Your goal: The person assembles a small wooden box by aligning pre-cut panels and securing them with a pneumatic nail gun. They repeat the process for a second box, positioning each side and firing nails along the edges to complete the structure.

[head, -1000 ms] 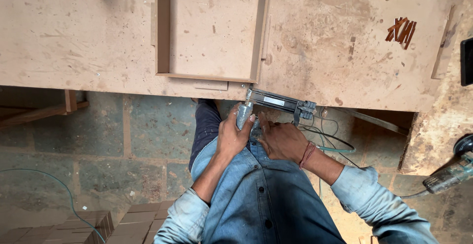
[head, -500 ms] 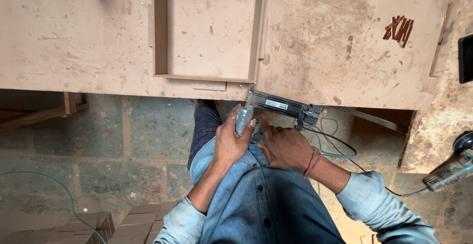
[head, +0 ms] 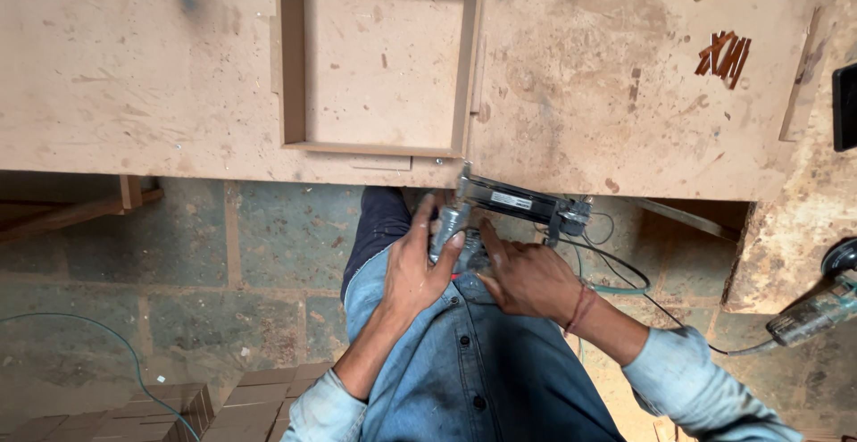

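A grey pneumatic nail gun (head: pixel 513 203) is held just below the front edge of a dusty wooden workbench (head: pixel 134 85), its nose near the corner of an open wooden box frame (head: pixel 290 58) lying on the bench. My left hand (head: pixel 415 268) is wrapped around the gun's silver handle. My right hand (head: pixel 527 277) rests against the gun's underside beside the left, fingers pointing at the handle. A red thread circles my right wrist. I wear a blue denim shirt.
Several short reddish sticks (head: pixel 725 54) lie on the bench at right, with a dark object (head: pixel 844 107) at the right edge. A power tool (head: pixel 817 304) with cable sits low right. Stacked boards (head: pixel 170 406) lie on the stone floor, and a green hose (head: pixel 107 339) curves across it.
The nail gun and both hands have stayed at the bench edge; the view has shifted slightly and my right hand has edged closer to the handle.
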